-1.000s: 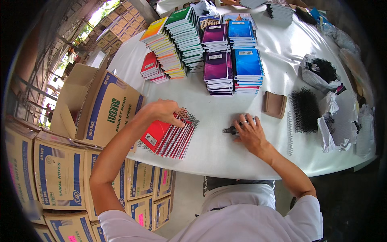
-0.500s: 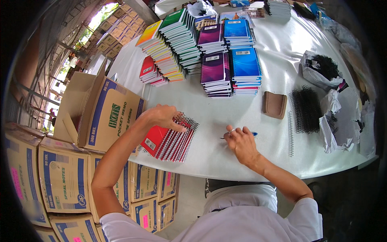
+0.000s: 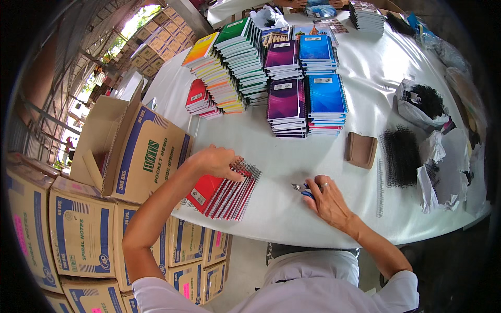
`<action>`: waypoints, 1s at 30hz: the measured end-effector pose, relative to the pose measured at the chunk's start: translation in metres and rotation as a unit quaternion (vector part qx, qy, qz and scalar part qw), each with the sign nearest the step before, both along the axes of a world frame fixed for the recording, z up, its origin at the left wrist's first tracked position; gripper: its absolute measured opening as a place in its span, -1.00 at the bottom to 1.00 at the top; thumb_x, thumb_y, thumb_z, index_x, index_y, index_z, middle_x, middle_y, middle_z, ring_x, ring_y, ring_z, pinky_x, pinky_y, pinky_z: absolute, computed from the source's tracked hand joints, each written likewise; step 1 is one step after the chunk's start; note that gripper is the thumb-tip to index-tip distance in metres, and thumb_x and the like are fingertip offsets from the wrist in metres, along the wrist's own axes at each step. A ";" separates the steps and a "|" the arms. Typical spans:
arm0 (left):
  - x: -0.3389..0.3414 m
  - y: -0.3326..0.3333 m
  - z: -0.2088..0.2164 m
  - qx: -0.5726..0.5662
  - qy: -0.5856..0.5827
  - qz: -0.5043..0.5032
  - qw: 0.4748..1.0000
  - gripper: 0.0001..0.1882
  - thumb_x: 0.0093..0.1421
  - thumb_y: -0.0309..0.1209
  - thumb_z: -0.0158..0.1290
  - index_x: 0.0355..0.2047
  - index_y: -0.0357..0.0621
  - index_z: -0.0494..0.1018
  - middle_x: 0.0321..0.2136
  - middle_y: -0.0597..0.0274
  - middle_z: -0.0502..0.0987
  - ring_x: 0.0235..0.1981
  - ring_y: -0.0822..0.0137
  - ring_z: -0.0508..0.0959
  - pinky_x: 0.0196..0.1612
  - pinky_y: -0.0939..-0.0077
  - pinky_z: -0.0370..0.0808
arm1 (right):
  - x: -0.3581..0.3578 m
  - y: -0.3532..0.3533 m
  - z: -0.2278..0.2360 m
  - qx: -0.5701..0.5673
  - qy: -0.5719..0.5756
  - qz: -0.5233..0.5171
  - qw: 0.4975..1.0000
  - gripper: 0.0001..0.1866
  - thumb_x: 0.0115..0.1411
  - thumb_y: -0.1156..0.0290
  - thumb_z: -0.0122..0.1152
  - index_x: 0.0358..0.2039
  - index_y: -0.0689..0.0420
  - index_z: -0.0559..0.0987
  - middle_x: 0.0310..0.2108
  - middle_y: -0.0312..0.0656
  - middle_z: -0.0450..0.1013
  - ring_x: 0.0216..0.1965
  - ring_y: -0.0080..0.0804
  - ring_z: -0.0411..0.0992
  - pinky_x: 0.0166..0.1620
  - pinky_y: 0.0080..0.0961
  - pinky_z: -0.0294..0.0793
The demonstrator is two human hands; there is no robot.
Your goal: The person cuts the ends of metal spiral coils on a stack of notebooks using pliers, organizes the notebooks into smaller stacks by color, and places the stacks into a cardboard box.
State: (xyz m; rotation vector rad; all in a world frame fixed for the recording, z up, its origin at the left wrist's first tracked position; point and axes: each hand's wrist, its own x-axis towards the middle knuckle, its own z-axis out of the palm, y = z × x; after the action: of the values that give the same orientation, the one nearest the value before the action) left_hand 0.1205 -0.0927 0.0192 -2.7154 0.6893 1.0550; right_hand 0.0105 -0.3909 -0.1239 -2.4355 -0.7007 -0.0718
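My left hand (image 3: pixel 216 163) curls over the far end of a fanned row of red spiral notebooks (image 3: pixel 206 189), thumb against their wire bindings. Metal coils stick out past the covers at that end. To the right, my right hand (image 3: pixel 330 202) is closed round small blue-handled pliers (image 3: pixel 308 193) low over the table. Their metal jaws point left toward the notebooks; the palm hides part of the handles.
Stacks of purple (image 3: pixel 284 99), blue (image 3: pixel 326 94), green (image 3: pixel 235 34) and yellow (image 3: pixel 201 49) notebooks stand beyond. Rightward lie a brown holder (image 3: pixel 360 150), black coils (image 3: pixel 401 156) and torn white wrapping (image 3: pixel 451 172). An open carton (image 3: pixel 151 151) stands left. Another person's hands (image 3: pixel 297 4) show at the far edge.
My right hand has shifted right and turned, bringing the pliers' jaws into clearer sight. My left hand stays on the red notebooks. Another person's hands have come into view at the far edge.
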 end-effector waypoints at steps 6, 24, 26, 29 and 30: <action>0.001 0.006 0.002 -0.049 0.005 0.015 0.999 -0.14 0.07 0.26 0.02 0.17 -0.17 0.29 -0.24 -0.29 0.51 -0.15 -0.15 0.53 0.02 0.19 0.41 | 0.003 0.076 0.001 0.526 0.305 0.108 0.786 -0.66 0.28 0.11 0.08 -0.30 0.17 0.41 -0.52 -0.23 0.35 -0.51 -0.42 0.33 -0.38 -0.42 0.37; 0.015 -0.024 0.024 -0.271 0.184 0.213 0.921 -0.28 0.09 -0.68 0.09 0.26 -0.03 0.16 0.24 0.23 0.24 0.06 0.45 0.36 0.22 0.42 0.31 | 0.028 0.124 0.036 0.454 0.696 0.165 0.532 -0.15 0.16 -0.45 -0.40 -0.27 0.17 0.48 -0.50 -0.22 0.42 -0.47 -0.39 0.43 -0.29 -0.41 0.48; 0.015 -0.024 0.022 -0.270 0.186 0.213 0.921 -0.28 0.09 -0.69 0.08 0.26 -0.02 0.16 0.25 0.22 0.23 0.07 0.45 0.36 0.21 0.41 0.32 | 0.029 0.126 0.037 0.464 0.698 0.161 0.522 -0.16 0.15 -0.46 -0.38 -0.31 0.15 0.46 -0.53 -0.23 0.40 -0.51 -0.41 0.39 -0.36 -0.45 0.43; 0.013 -0.017 0.015 -0.283 0.177 0.190 0.924 -0.27 0.09 -0.70 0.07 0.26 0.02 0.16 0.26 0.22 0.21 0.08 0.39 0.39 0.20 0.40 0.34 | 0.028 0.127 0.042 0.481 0.709 0.150 0.493 -0.21 0.14 -0.46 -0.32 -0.38 0.13 0.43 -0.59 -0.27 0.33 -0.59 -0.46 0.30 -0.47 -0.53 0.32; 0.013 -0.015 0.012 -0.290 0.172 0.180 0.924 -0.27 0.09 -0.70 0.07 0.26 0.02 0.15 0.26 0.23 0.20 0.08 0.37 0.40 0.20 0.39 0.35 | 0.029 0.127 0.042 0.486 0.717 0.153 0.477 -0.23 0.15 -0.45 -0.30 -0.40 0.12 0.41 -0.61 -0.29 0.30 -0.61 -0.48 0.26 -0.50 -0.54 0.28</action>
State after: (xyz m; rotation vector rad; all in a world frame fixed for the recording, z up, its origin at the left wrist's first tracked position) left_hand 0.1335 -0.1077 0.0312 -3.2870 0.6431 1.6727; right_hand 0.0397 -0.2636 -0.0819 -0.5854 -0.0839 1.2131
